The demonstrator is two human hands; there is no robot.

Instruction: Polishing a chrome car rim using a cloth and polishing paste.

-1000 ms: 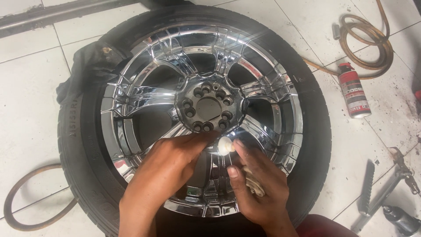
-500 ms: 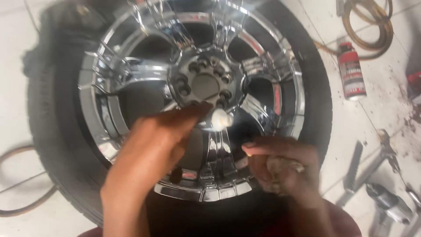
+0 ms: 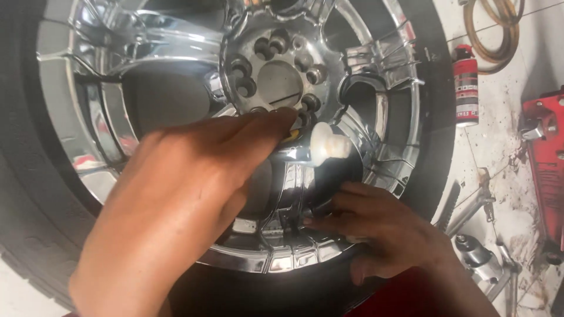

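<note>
Across the dirty white tile floor, right of frame, lie a spray can, hose and red jack. Your left hand pinches a white-tipped tool against the chrome wheel at centre, hiding its lower spokes; your right hand lies open-fingered on the rim.

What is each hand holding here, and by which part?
Left hand pinches a small white-capped tube by its hidden rear end. Right hand rests on the chrome rim; any hold is unclear.

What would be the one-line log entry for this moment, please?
left hand: fingertips at white cap over chrome rim | right hand: resting on lower rim | floor: spray can, hose, red jack
</note>
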